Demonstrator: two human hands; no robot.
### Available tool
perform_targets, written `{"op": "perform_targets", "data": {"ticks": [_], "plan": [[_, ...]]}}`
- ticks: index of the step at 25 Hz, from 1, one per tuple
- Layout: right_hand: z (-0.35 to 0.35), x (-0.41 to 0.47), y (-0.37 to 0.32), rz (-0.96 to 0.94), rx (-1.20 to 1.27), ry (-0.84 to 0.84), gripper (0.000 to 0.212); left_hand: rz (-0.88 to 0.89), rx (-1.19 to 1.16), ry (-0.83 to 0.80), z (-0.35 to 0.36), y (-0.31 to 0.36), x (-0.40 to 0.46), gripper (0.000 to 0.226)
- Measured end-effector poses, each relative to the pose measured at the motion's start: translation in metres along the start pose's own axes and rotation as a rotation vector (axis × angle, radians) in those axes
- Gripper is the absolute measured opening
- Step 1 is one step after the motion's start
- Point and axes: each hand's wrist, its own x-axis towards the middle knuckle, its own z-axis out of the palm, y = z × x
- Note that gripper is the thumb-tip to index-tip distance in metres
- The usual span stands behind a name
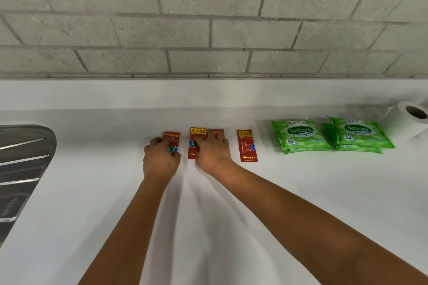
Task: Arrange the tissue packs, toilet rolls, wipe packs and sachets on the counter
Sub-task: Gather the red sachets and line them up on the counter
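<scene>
two bare forearms reach out over a smooth white counter (301, 192), matt and unmarked. the left hand (159, 157) is curled, its fingertips pinching the near end of a small red sachet (171, 137) that lies flat and seems turned upside down, its print reversed. the right hand (212, 150) lies flat and spread, palm down, pressing on two more glossy red foil sachets (196, 136) set side by side; it grips nothing, only holds them down. just right of that hand a fourth sachet (247, 146) lies alone, upright and straight, with crimped gold ends.

further right, soft green plastic wipe packs (301, 135) sit in two low stacks, near each other. behind them, at the frame edge, a white toilet roll (407, 120) stands with its cardboard core showing. a ribbed steel draining board (23, 157) edges the left side, and a rough grey block wall (208, 18) rises at the back.

judging by this, wipes and roll look placed, the sachet row is being squared up, and no tissue packs are in view.
</scene>
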Motion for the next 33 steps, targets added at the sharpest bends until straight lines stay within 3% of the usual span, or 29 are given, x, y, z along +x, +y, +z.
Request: {"op": "perform_targets", "data": {"ticks": [5, 11, 20, 33], "plan": [[-0.011, -0.013, 0.006, -0.064, 0.124, 0.081, 0.046, 0.002, 0.009, 0.058, -0.006, 0.009, -0.008, 0.045], [-0.059, -0.059, 0.060, -0.050, 0.318, 0.265, 0.038, 0.203, -0.199, 0.082, -0.019, 0.069, -0.048, 0.035], [-0.096, -0.168, 0.262, 0.335, 0.586, 0.451, 0.032, 0.512, -0.185, -0.219, 0.052, 0.216, -0.141, 0.034], [-0.098, -0.335, 0.591, 0.888, 0.473, 0.519, 0.032, 0.776, -0.036, -0.442, 0.219, 0.440, -0.271, 0.034]]}}
